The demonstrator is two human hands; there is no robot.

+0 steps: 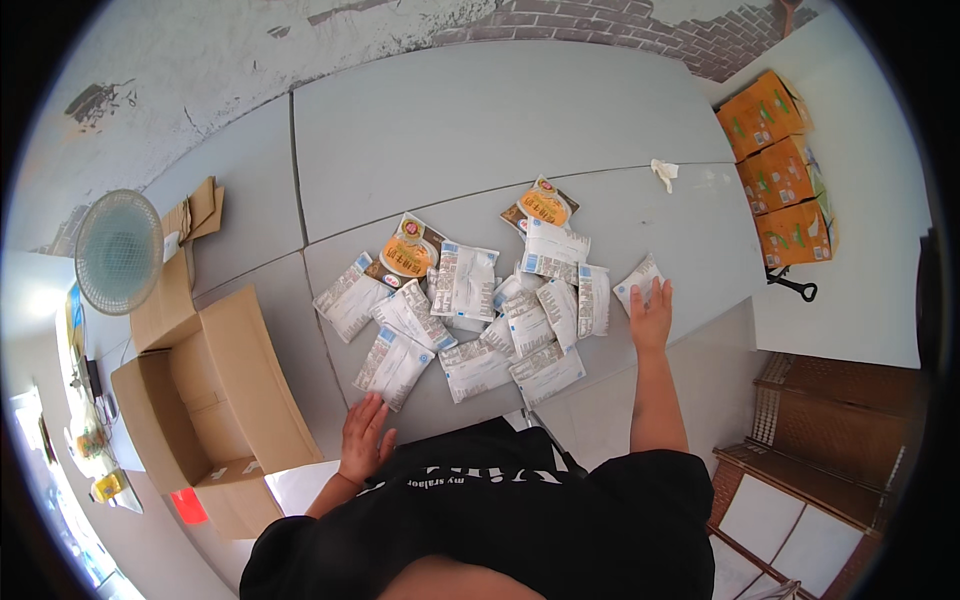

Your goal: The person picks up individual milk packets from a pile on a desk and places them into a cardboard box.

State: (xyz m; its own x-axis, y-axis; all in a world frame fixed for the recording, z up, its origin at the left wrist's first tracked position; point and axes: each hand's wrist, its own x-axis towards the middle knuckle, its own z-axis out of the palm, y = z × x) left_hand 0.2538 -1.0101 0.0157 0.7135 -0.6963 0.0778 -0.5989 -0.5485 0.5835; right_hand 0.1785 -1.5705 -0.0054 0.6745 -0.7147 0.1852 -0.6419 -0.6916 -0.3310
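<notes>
Several white packets with grey and blue print lie in a loose, overlapping heap on the grey table, among them a packet in the middle (465, 282). Two brown-and-orange packets, one at the left (408, 250) and one at the back (541, 203), show their picture side. My right hand (651, 318) reaches over the table, fingers stretched out on the lower part of a separate white packet (638, 278). My left hand (364, 440) rests at the table's near edge, fingers apart and holding nothing, just below a white packet (393, 369).
An open cardboard box (205, 400) stands at the left with its flaps out. Beyond it are a round fan (119, 252) and cardboard pieces (203, 208). A crumpled white tissue (664, 174) lies at the far right. Orange cartons (780, 170) stand along the right wall.
</notes>
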